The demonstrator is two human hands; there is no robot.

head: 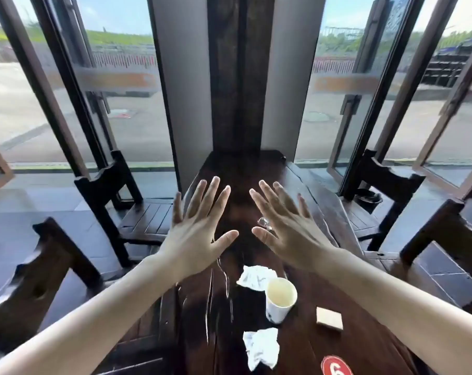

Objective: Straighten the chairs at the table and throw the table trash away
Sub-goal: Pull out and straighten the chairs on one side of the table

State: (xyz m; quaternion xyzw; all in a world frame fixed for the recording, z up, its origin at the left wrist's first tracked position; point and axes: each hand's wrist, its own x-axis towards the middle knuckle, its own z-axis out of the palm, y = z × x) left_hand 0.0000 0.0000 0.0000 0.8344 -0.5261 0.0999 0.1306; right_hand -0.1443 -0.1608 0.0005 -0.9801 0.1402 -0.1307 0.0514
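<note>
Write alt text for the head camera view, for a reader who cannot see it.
A person's left hand and right hand hover open, fingers spread, over a dark wooden table by tall windows. Nearer the camera sit a white paper cup, two crumpled napkins and a small tan block; dark chairs stand on both sides.

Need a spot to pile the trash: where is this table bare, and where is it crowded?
Bare: the far end of the table, between the pillar and the left hand and right hand; also the left strip beside the far napkin and near napkin. Crowded: near right, round the paper cup and small box.
</note>
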